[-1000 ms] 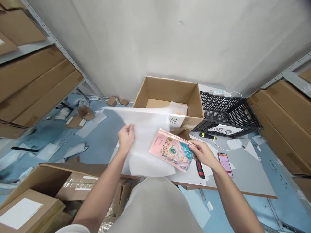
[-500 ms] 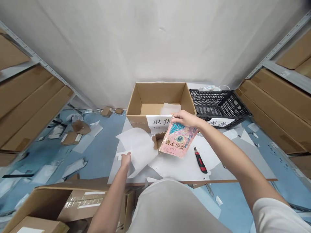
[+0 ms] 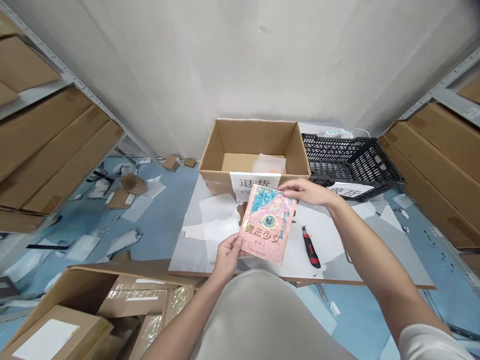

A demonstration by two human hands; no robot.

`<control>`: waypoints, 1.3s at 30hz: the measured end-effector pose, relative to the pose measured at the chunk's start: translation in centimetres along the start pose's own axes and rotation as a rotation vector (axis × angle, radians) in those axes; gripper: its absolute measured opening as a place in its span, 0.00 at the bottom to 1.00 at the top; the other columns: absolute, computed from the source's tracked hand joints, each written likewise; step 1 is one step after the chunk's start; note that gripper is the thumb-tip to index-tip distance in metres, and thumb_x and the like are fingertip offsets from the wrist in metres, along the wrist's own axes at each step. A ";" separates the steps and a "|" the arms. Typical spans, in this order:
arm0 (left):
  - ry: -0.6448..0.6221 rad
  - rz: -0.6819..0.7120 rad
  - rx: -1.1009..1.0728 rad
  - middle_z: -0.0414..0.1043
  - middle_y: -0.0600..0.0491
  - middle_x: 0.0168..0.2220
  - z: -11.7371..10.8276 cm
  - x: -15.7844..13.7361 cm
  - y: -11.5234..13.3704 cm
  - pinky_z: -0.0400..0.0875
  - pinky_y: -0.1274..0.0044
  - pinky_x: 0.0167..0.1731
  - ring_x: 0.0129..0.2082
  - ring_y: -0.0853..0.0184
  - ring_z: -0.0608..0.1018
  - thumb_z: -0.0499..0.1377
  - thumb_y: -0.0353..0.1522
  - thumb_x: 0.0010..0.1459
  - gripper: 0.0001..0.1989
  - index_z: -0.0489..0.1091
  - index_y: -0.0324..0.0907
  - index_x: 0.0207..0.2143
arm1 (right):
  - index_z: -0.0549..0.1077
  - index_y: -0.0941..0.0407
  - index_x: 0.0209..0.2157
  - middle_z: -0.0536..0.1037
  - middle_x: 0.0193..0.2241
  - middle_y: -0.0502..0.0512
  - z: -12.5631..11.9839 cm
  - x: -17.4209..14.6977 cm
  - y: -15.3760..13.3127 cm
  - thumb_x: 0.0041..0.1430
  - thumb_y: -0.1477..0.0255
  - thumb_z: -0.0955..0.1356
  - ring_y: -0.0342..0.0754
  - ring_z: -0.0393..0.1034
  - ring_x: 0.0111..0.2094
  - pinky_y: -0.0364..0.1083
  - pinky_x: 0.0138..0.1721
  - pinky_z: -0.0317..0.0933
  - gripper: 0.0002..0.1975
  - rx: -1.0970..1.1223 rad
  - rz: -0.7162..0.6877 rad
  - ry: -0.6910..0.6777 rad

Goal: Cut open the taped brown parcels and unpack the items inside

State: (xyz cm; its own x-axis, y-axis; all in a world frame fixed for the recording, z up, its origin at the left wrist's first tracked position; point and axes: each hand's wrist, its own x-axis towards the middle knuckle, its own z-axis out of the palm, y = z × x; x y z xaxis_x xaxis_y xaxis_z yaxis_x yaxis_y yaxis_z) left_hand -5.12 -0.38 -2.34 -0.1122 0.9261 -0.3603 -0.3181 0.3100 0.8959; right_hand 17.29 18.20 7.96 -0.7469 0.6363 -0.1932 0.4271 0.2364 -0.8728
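A pink book [image 3: 267,225] with an eye picture and golden characters on its cover is held up over the table, tilted slightly. My left hand [image 3: 228,254] grips its lower left corner, thumb on the cover. At the upper right edge, my right hand [image 3: 302,191] is closed on the same book. Behind the book lies a small opened brown cardboard piece, mostly hidden. White wrapping sheets [image 3: 217,220] rest left of it. A red and black utility knife [image 3: 311,247] lies to the right on the table.
At the back stands an open cardboard box [image 3: 258,132] with a paper label and thin sheets inside. Beside it is a black plastic crate [image 3: 352,160]. A large carton [image 3: 75,280] of parcels stands at lower left. Scraps litter the blue floor [image 3: 157,200]; shelves flank both sides.
My left hand has left the white sheet and taken hold of the book's lower left corner. The book has come nearer and turned more upright; the white sheet has settled flatter.
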 end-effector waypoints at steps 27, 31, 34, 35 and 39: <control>-0.468 -0.346 -0.318 0.71 0.44 0.50 4.3 0.1 0.4 0.66 0.71 0.47 0.48 0.60 0.74 0.61 0.41 0.53 0.22 0.71 0.40 0.48 | 0.73 0.55 0.36 0.77 0.37 0.55 1.1 -1.5 3.3 0.46 0.63 0.73 0.50 0.73 0.39 0.52 0.43 0.67 0.16 0.614 -0.049 0.080; -0.376 -0.242 -0.320 0.60 0.51 0.59 3.6 0.0 0.6 0.52 0.68 0.58 0.61 0.58 0.59 0.53 0.51 0.54 0.28 0.68 0.46 0.51 | 0.72 0.56 0.31 0.77 0.31 0.51 0.5 -1.8 3.8 0.49 0.63 0.72 0.46 0.74 0.35 0.48 0.39 0.69 0.12 0.570 0.043 0.117; -0.357 -0.104 -0.348 0.64 0.47 0.56 2.7 -0.1 0.2 0.51 0.66 0.59 0.60 0.56 0.61 0.49 0.60 0.48 0.38 0.69 0.43 0.50 | 0.72 0.56 0.31 0.76 0.29 0.49 -0.2 -2.0 3.9 0.49 0.63 0.72 0.42 0.73 0.33 0.46 0.40 0.69 0.12 0.516 0.089 0.160; -0.340 -0.052 -0.346 0.66 0.45 0.54 2.4 -0.1 0.0 0.55 0.65 0.57 0.58 0.55 0.64 0.50 0.61 0.45 0.40 0.69 0.42 0.49 | 0.72 0.56 0.31 0.76 0.28 0.49 -0.3 -2.0 3.8 0.49 0.63 0.72 0.42 0.73 0.33 0.45 0.39 0.69 0.12 0.496 0.102 0.173; -0.107 0.077 -0.179 0.75 0.45 0.42 1.7 0.3 -0.2 0.69 0.68 0.46 0.42 0.60 0.76 0.62 0.52 0.44 0.29 0.73 0.39 0.40 | 0.72 0.55 0.31 0.75 0.28 0.50 -0.9 -2.3 2.9 0.50 0.61 0.71 0.42 0.73 0.30 0.44 0.34 0.71 0.13 0.427 0.161 0.198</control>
State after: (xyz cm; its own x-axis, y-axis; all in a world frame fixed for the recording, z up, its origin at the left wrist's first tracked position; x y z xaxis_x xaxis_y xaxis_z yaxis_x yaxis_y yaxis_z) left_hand -3.45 0.17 -2.21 -0.0450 0.9661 -0.2542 -0.4753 0.2031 0.8561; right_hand 20.74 18.03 6.26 -0.5602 0.7768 -0.2875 0.2513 -0.1714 -0.9526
